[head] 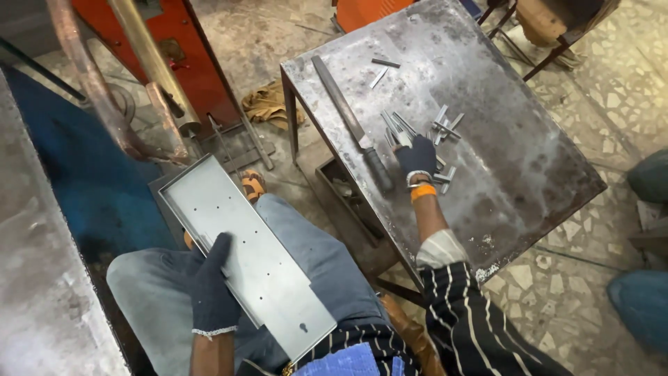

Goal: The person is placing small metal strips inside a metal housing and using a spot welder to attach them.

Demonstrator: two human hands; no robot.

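My left hand (209, 285), in a dark glove, grips the near long edge of a long flat sheet-metal tray (243, 244) with small holes, which rests across my lap. My right hand (416, 156), also gloved, reaches onto the worn steel table (515, 174) and closes on several small metal strips (398, 129) that stick out past its fingers. More loose strips (445, 127) lie just right of that hand. A long flat file (348, 115) with a dark handle lies on the table to the left of my right hand.
A red machine (188, 63) with copper-coloured arms (90, 83) stands at the upper left. A yellowish rag (263, 103) lies on the floor beside the table. A box of scrap (344, 195) sits under the table. Another person's knees (643, 299) are at the right edge.
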